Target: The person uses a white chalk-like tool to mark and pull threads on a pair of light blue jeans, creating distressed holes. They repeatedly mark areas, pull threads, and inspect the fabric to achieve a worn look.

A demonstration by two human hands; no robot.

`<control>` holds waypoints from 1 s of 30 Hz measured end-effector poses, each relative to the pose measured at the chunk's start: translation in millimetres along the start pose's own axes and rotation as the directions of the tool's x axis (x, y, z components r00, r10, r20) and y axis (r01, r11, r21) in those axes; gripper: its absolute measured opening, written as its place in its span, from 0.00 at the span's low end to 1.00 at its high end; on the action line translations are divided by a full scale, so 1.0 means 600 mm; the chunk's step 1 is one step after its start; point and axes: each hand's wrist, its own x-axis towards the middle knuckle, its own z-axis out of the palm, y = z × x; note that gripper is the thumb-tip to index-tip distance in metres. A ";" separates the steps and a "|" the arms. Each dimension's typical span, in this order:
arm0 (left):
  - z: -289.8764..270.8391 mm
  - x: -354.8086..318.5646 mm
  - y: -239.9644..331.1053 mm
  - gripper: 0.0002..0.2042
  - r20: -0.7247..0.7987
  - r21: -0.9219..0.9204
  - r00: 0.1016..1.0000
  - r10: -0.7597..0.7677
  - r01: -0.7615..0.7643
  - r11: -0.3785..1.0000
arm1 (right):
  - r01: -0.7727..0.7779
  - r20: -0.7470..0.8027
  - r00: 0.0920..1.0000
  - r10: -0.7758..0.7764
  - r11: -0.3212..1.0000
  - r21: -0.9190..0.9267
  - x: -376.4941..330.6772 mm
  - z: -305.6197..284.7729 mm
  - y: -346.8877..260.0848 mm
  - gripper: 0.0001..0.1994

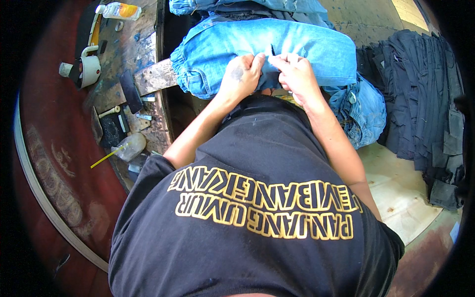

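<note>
A pair of light blue jeans is stretched over a narrow wooden board, its gathered waist toward the left. My left hand is closed at the near edge of the leg, its thumb and fingers pinching the denim. Close beside it, my right hand presses thumb and fingers together on the same stretch of cloth. Between the fingertips shows a small dark spot with a pale edge; whether it is a tear or a small tool I cannot tell. The fingers of my right hand hide what they grip.
More blue jeans lie behind and hang below the board at right. A stack of dark folded trousers stands far right. The wooden bench at left holds a bottle, a white mug and a plastic bag with yellow straw.
</note>
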 end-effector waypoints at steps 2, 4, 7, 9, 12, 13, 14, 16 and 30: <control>0.006 -0.014 -0.013 0.26 -0.064 -0.102 0.998 0.001 -0.007 0.995 | 0.061 0.016 0.998 -0.061 0.997 -0.039 0.000 0.002 0.003 0.09; 0.006 -0.024 -0.024 0.26 -0.089 -0.178 0.996 -0.014 -0.002 0.984 | -0.021 -0.005 1.000 0.022 0.995 0.094 -0.004 0.003 0.007 0.09; 0.004 -0.032 -0.035 0.26 -0.044 -0.354 0.997 -0.061 0.041 0.934 | -0.093 0.023 0.996 0.090 0.953 0.288 -0.011 -0.001 0.013 0.09; 0.002 -0.034 -0.038 0.25 -0.011 -0.412 0.998 -0.062 0.052 0.910 | -0.147 0.053 0.989 0.137 0.930 0.336 -0.013 -0.007 0.012 0.08; 0.000 -0.036 -0.042 0.25 0.034 -0.409 0.998 -0.053 0.062 0.911 | -0.180 0.072 0.984 0.166 0.942 0.283 -0.016 -0.011 0.010 0.08; 0.000 -0.037 -0.043 0.25 0.011 -0.410 1.000 -0.016 0.019 0.912 | -0.148 0.068 0.989 0.135 0.958 0.247 -0.018 -0.010 0.010 0.07; -0.001 -0.038 -0.044 0.24 0.052 -0.425 0.997 -0.054 0.071 0.902 | -0.099 0.073 0.994 0.085 0.970 0.221 -0.020 -0.008 0.011 0.07; -0.002 -0.040 -0.046 0.24 0.074 -0.477 0.993 -0.094 0.118 0.871 | -0.135 0.022 0.991 0.136 0.935 0.327 -0.025 -0.003 0.015 0.07; 0.003 -0.040 -0.070 0.24 0.091 -0.517 0.994 -0.067 0.105 0.849 | -0.130 0.069 0.991 0.112 0.921 0.367 -0.022 -0.002 0.022 0.04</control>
